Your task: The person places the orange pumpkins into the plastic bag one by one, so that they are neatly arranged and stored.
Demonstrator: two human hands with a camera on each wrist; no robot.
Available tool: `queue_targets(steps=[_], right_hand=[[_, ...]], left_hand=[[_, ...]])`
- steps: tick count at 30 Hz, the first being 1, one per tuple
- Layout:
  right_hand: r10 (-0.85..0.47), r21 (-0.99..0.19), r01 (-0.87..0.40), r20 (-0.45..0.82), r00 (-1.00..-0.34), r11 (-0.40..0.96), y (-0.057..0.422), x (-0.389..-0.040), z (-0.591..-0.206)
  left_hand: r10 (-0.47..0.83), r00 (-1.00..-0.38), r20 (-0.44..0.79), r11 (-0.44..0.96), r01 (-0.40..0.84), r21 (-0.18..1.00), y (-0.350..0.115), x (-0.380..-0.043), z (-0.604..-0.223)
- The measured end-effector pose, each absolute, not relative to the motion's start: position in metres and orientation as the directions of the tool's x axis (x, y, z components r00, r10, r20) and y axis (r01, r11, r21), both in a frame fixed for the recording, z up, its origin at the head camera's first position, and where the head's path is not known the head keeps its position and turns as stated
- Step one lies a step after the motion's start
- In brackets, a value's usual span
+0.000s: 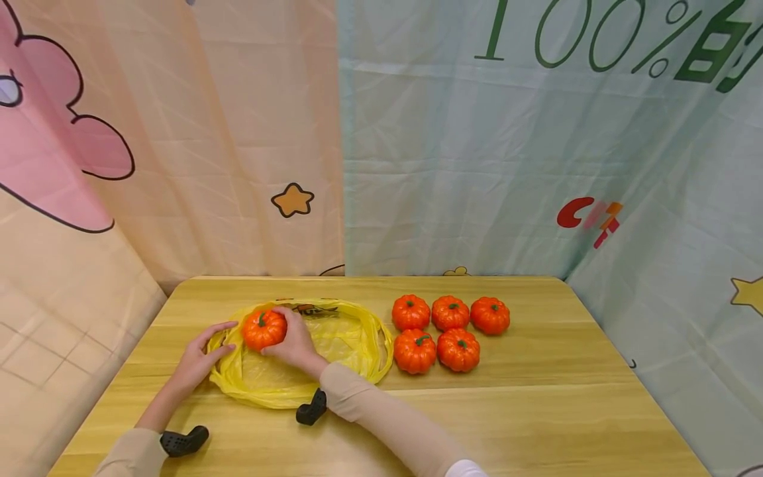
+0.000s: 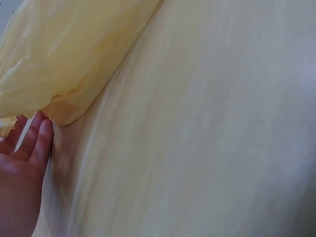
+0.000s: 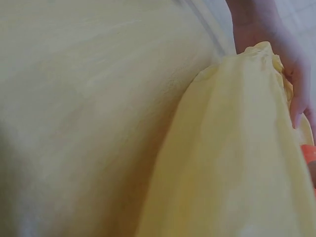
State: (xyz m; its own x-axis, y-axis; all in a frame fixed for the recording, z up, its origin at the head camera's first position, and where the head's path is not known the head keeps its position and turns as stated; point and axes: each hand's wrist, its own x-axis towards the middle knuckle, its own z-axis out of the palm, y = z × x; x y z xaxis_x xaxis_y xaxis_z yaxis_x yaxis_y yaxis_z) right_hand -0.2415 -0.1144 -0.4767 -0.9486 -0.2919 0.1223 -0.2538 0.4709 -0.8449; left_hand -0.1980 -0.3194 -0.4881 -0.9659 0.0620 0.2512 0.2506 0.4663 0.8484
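Observation:
A small orange pumpkin (image 1: 264,330) with a green stem is gripped by my right hand (image 1: 296,342), thumb and fingers round its side. It is over the left part of an open yellow plastic bag (image 1: 280,384) that lies spread on the table. At the bag's left rim is my left hand (image 1: 199,356), thumb and fingers apart, touching the plastic. In the left wrist view the fingers of the left hand (image 2: 24,153) look fairly straight under a fold of the bag (image 2: 74,54). The right wrist view shows mostly the bag's side (image 3: 212,158), with a sliver of orange (image 3: 309,153).
Several more orange pumpkins (image 1: 458,350) stand in two rows on the wooden table (image 1: 536,411), just right of the bag. Printed curtains (image 1: 453,165) hang behind the table and along its sides. A black wrist device (image 1: 185,441) is on each forearm.

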Motion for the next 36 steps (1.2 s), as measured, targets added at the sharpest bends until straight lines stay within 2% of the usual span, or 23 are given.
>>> queue_targets(steps=[12,21,32,36], right_hand=[[-0.294,-0.822,-0.254,0.110,-0.949,0.511,-0.112,-0.242,-0.475],[-0.299,-0.816,-0.241,0.089,-0.950,0.525,-0.107,-0.234,-0.459],[-0.326,-0.804,-0.315,0.161,-0.932,0.503,-0.083,-0.219,-0.429],[-0.353,-0.832,-0.352,0.205,-0.913,0.428,-0.068,-0.215,-0.420]], left_hand=[[0.035,-0.958,0.286,0.491,0.266,0.829,-0.316,-0.200,-0.490],[0.029,-0.963,0.268,0.513,0.244,0.823,-0.316,-0.197,-0.490],[0.033,-0.953,0.301,0.490,0.278,0.826,-0.317,-0.197,-0.493],[0.028,-0.959,0.282,0.494,0.258,0.830,-0.317,-0.198,-0.493]])
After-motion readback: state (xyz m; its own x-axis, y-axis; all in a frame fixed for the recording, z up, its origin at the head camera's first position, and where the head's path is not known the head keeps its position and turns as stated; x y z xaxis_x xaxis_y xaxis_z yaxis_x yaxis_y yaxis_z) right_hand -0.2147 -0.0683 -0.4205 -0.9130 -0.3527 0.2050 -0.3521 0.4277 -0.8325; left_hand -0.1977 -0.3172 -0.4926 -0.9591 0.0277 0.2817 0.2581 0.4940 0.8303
